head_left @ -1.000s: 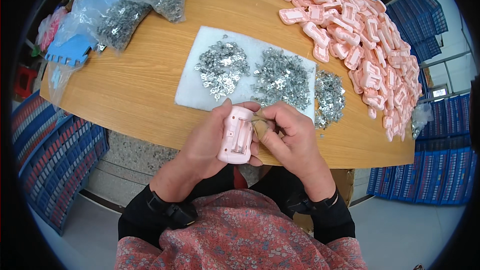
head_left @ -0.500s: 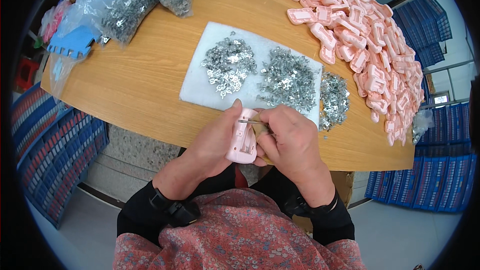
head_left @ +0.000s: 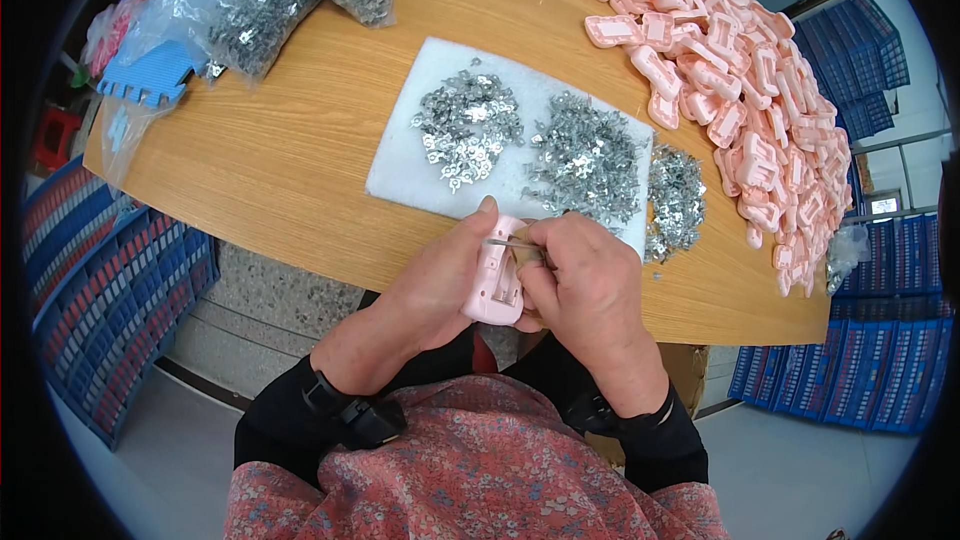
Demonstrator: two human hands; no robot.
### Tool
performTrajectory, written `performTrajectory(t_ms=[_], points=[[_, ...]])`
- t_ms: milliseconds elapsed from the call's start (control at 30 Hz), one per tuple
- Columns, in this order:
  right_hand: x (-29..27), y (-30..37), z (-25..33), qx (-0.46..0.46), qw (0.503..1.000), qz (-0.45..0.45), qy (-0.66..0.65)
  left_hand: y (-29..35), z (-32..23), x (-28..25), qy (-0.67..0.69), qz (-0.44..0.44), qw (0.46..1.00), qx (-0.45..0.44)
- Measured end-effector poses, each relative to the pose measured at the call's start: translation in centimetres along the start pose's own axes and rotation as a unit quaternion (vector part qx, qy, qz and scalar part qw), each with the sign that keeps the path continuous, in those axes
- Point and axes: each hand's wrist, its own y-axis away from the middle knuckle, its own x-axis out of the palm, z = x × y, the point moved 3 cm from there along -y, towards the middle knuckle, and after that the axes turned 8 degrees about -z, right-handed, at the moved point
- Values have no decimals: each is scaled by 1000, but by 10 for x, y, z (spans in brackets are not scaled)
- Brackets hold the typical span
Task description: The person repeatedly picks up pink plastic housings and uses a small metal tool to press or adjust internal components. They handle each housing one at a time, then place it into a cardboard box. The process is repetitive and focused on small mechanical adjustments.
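My left hand (head_left: pixel 430 280) grips a pale pink plastic housing (head_left: pixel 492 308) with a long slot and small holes, held upright in front of my body. Its thumb lies along the left edge. In my right hand (head_left: pixel 592 285) is a pair of thin metal tweezers (head_left: pixel 508 243), pinched between thumb and fingers. Their tip reaches over the upper part of the housing; whether it holds a small piece I cannot make out. Just beyond my hands, a white foam sheet (head_left: pixel 395 165) carries a left pile of metal contact pieces (head_left: pixel 465 125) and a right pile (head_left: pixel 585 155).
Another metal pile (head_left: pixel 676 202) lies on the wooden table (head_left: pixel 290 160) beside the foam. A big heap of pink housings (head_left: pixel 735 90) covers the right side. Clear bags of metal parts (head_left: pixel 265 25) and a blue foam piece (head_left: pixel 150 75) sit far left. Blue racks (head_left: pixel 110 310) stand around.
The view has shifted slightly, so the table things sit a little further right. Both hands keep their hold; the tweezers' tip stays over the upper part of the housing, which is turned slightly.
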Motion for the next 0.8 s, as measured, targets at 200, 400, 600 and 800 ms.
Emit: performTrajectory(t_ms=[200,400,600,800], points=[[-12,3,-15,123,984,42,-118,-2,3,-7,-14,-6,1000,-2],[-14,3,-16,94,989,47,-107,-2,0,-4,-14,-10,1000,-4],[-14,4,-15,91,990,47,-98,-2,-1,-3,-10,5,1000,-5],[-9,6,-12,35,998,40,-23,-1,0,-3,-21,-11,1000,5]])
